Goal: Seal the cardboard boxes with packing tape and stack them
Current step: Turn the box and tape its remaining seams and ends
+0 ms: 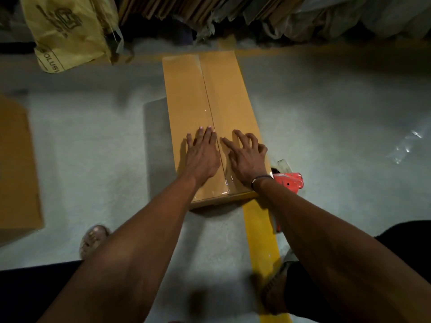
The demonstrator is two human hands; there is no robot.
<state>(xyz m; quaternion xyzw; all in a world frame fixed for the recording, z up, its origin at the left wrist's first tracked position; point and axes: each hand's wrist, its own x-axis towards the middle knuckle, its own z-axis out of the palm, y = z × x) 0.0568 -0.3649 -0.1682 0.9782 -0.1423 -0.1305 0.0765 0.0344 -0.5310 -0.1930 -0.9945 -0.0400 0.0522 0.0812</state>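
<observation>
Clear tape (211,113) already runs along this box's (186,94) seam, my left hand (202,157) flat and right hand (247,159) with fingertips spread, both smoothing it; stacking remains.

Long brown cardboard box (217,117) flat on grey floor, centre seam under clear tape (211,99).
</observation>
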